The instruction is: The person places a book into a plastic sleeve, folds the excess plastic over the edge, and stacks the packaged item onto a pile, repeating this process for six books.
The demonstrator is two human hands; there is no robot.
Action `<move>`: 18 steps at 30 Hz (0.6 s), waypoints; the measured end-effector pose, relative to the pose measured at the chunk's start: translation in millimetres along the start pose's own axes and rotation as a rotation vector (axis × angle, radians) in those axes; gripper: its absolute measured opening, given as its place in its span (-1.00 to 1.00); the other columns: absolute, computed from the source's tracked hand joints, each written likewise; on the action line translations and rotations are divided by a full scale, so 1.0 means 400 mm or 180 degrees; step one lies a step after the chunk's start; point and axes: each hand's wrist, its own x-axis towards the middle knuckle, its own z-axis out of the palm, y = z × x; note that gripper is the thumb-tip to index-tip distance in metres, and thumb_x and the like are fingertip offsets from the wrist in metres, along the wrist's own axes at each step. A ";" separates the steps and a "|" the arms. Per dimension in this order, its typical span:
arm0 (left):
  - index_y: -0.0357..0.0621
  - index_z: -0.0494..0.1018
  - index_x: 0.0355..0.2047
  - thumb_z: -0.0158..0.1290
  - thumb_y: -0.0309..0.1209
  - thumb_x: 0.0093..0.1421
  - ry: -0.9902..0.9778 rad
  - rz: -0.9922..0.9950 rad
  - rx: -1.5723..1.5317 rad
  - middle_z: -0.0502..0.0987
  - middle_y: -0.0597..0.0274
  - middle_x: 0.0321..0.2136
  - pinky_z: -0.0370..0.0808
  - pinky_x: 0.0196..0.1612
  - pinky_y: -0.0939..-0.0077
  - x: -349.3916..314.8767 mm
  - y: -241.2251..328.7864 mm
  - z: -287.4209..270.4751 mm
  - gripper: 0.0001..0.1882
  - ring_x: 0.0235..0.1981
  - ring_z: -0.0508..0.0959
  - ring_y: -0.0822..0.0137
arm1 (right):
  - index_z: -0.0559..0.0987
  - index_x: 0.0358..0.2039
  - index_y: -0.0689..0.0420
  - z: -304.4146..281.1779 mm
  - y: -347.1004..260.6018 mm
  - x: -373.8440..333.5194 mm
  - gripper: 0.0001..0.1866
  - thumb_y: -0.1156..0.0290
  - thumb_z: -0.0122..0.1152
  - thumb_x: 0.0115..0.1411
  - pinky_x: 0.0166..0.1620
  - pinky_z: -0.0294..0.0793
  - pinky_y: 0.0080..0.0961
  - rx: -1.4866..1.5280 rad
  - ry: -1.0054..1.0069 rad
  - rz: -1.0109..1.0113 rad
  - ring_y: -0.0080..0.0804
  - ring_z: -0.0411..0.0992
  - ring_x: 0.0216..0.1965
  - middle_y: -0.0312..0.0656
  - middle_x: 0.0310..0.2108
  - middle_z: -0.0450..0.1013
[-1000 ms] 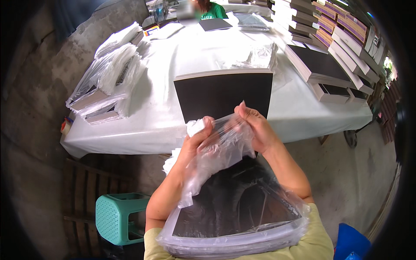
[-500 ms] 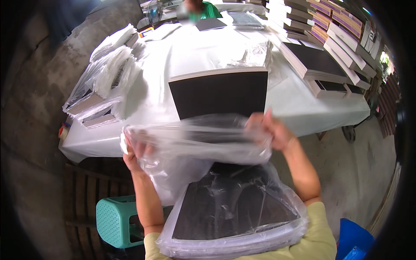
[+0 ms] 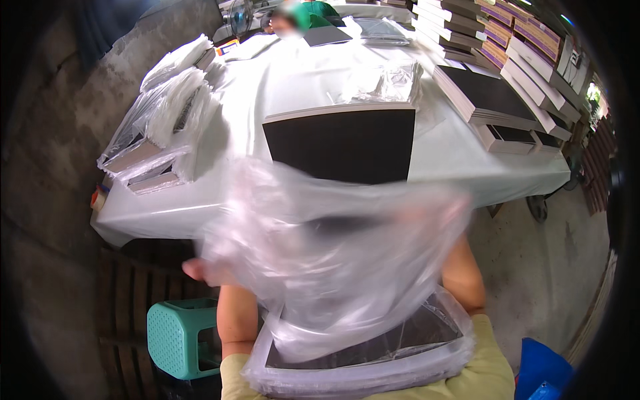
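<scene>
A clear plastic bag (image 3: 313, 267) is spread wide between my hands, smeared by motion. My left hand (image 3: 208, 270) grips its left side, partly covered by the film. At the upper right corner, my right hand (image 3: 437, 212) holds the bag, blurred behind the plastic. Below it, against my body, lies a black-covered stack (image 3: 393, 340) wrapped in clear plastic; the hanging bag hides its upper part. Just beyond the bag, a thick black-covered stack with pale page edges (image 3: 340, 147) rests on the near part of the table, its lower edge covered by the film.
The table has a white cover (image 3: 160, 217). Plastic-wrapped stacks (image 3: 157, 127) stand on the left, black-covered stacks (image 3: 490, 97) on the right. Folded clear plastic (image 3: 393, 83) lies behind the middle stack. A green stool (image 3: 177, 340) is at lower left. Across the table is another person (image 3: 313, 13).
The bag has opened out and dropped lower over the wrapped stack. My left hand has moved down and slightly left; my right hand has moved right and slightly down.
</scene>
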 end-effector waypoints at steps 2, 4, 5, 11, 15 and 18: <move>-0.21 0.22 0.00 0.28 -0.35 -0.27 -0.0345 -0.1178 0.0577 0.39 0.17 -0.29 0.37 -0.18 0.39 0.000 -0.032 -0.007 -0.22 -0.21 0.36 0.29 | -0.03 0.15 0.18 0.000 -0.036 -0.027 0.08 -0.12 0.27 -0.26 -0.28 0.12 -0.48 0.0804 0.0484 -0.0747 -0.52 0.18 -0.39 -0.25 -0.33 0.22; -0.20 0.21 0.01 0.29 -0.34 -0.28 0.0163 -0.1990 0.1144 0.39 0.17 -0.30 0.36 -0.18 0.39 -0.060 -0.040 0.000 -0.21 -0.23 0.37 0.29 | -0.05 0.16 0.19 0.010 -0.078 -0.021 0.10 -0.09 0.31 -0.27 -0.36 0.13 -0.49 0.1337 0.0436 -0.1300 -0.54 0.19 -0.46 -0.25 -0.40 0.25; -0.20 0.21 0.01 0.29 -0.34 -0.28 0.0616 -0.2025 0.1224 0.39 0.18 -0.31 0.36 -0.18 0.40 -0.083 -0.033 -0.004 -0.20 -0.23 0.37 0.29 | -0.06 0.16 0.19 0.021 -0.091 -0.026 0.11 -0.07 0.32 -0.28 -0.39 0.14 -0.49 0.1445 0.0360 -0.1464 -0.55 0.20 -0.50 -0.25 -0.44 0.26; -0.18 0.21 0.02 0.31 -0.33 -0.30 0.1616 0.0458 -0.0715 0.39 0.20 -0.36 0.36 -0.20 0.40 -0.018 0.030 0.002 -0.18 -0.29 0.37 0.29 | -0.12 0.18 0.22 0.010 -0.061 -0.046 0.19 0.02 0.41 -0.33 -0.63 0.18 -0.53 0.1124 -0.0233 -0.0848 -0.60 0.24 -0.74 -0.26 -0.66 0.34; -0.17 0.21 0.02 0.33 -0.32 -0.32 0.1433 -0.0609 0.0018 0.39 0.22 -0.40 0.35 -0.21 0.41 0.001 0.056 0.034 -0.16 -0.32 0.38 0.29 | 0.12 0.10 0.30 0.026 -0.127 -0.041 0.09 0.28 0.52 -0.46 -0.49 0.29 -0.67 -0.0068 0.1035 -0.0635 -0.68 0.27 -0.63 -0.36 -0.65 0.32; -0.17 0.21 0.03 0.34 -0.32 -0.33 0.1639 -0.2450 0.1556 0.39 0.23 -0.42 0.35 -0.21 0.41 0.034 0.094 0.014 -0.14 -0.35 0.38 0.29 | 0.34 -0.04 0.26 -0.053 -0.178 -0.096 -0.21 0.51 0.44 -0.40 -0.27 0.32 -0.75 -0.0921 0.1619 -0.0409 -0.68 0.34 -0.45 -0.34 -0.52 0.40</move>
